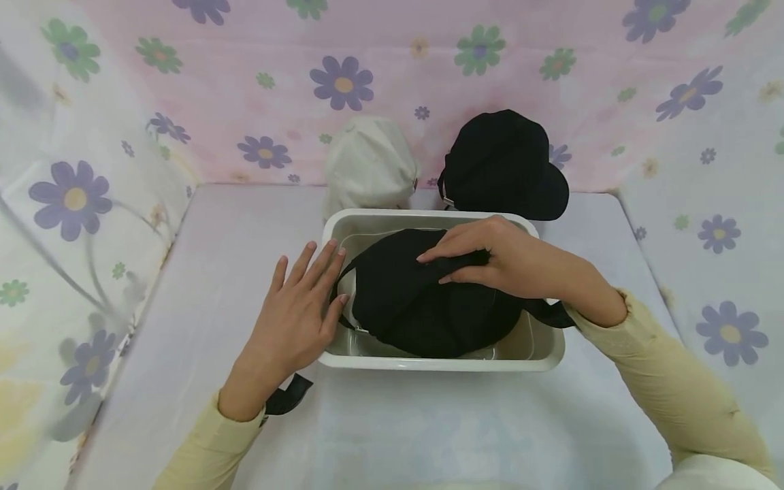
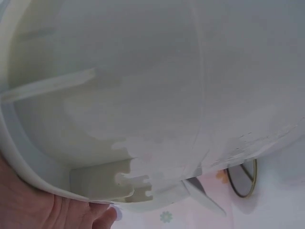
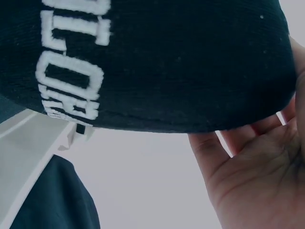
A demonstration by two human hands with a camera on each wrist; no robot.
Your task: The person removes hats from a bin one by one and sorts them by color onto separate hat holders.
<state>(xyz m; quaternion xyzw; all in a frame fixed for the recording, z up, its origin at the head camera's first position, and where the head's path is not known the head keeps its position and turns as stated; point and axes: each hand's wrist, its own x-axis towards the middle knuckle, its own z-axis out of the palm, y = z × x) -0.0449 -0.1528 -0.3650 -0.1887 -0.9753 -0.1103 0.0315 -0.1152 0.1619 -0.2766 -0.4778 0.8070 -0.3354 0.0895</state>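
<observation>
A black cap [image 1: 422,306] lies in a white plastic tub [image 1: 441,365] on the table. My right hand [image 1: 508,255] pinches a fold of the cap's black cloth between thumb and fingers. My left hand [image 1: 294,320] is at the tub's left rim, fingers straight and spread. In the left wrist view, the left hand [image 2: 38,200] touches the rim of the tub [image 2: 143,71], whose pale outer side fills most of the picture. White raised letters [image 3: 71,71] show on the black cap [image 3: 190,71] in the right wrist view, with the right hand [image 3: 262,176] at its edge.
Behind the tub stand a cream-white cap [image 1: 370,160] at left and another black cap [image 1: 502,163] at right. Flower-printed cloth [image 1: 404,41] hangs around the back and sides of the white-covered table [image 1: 245,224].
</observation>
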